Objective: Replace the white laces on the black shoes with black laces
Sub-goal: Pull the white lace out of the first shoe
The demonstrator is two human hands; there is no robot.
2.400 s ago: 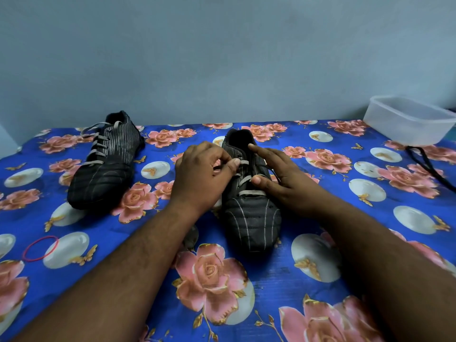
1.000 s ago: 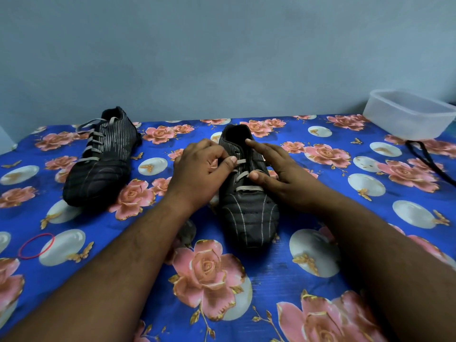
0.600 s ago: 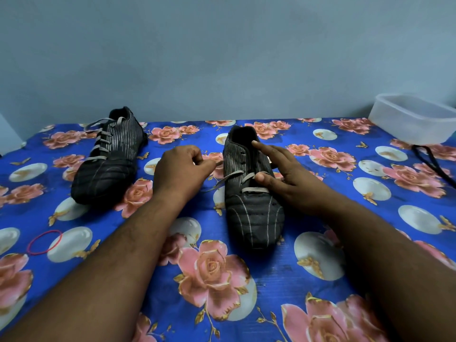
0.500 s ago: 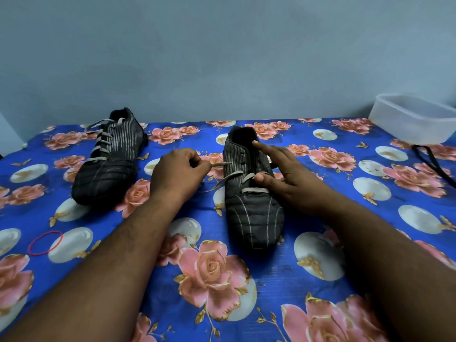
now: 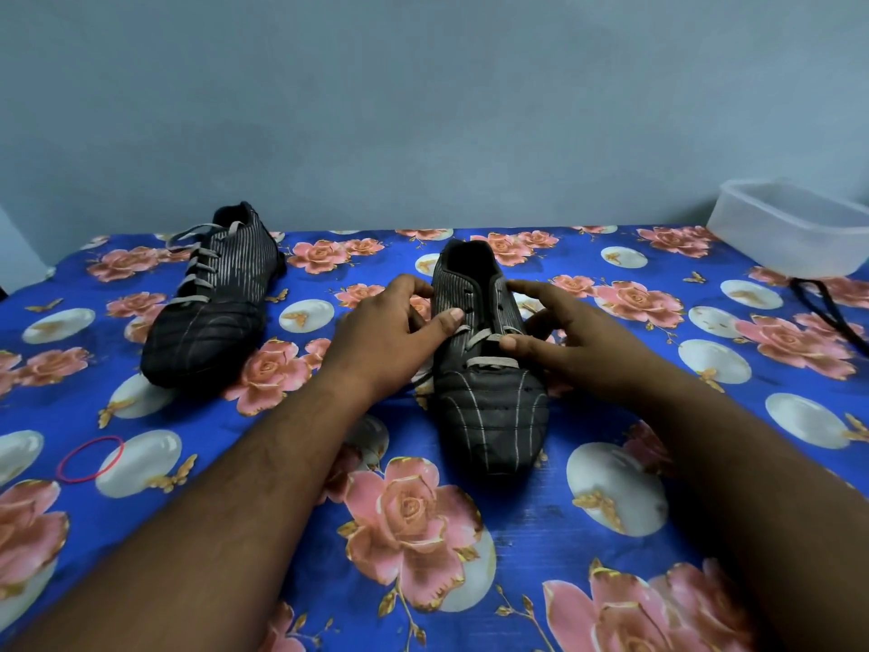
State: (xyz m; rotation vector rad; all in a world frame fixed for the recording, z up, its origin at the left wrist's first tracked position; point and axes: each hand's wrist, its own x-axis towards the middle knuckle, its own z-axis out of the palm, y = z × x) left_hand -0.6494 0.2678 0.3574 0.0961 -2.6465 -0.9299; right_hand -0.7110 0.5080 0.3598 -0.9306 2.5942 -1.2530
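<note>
Black pinstriped shoes (image 5: 489, 369), white laces (image 5: 491, 362), blue tabletop cloth (image 5: 541, 501) with pink roses, red rubber band (image 5: 90, 459), translucent white tub (image 5: 794, 228)

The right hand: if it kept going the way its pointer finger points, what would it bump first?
Probably the near shoe: the right hand points left at its open collar, almost touching.

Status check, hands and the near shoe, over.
Left hand pinching white lace. Right hand steadying near shoe. Upper eyelets bare, lower rows laced. Nothing blocking.
</note>
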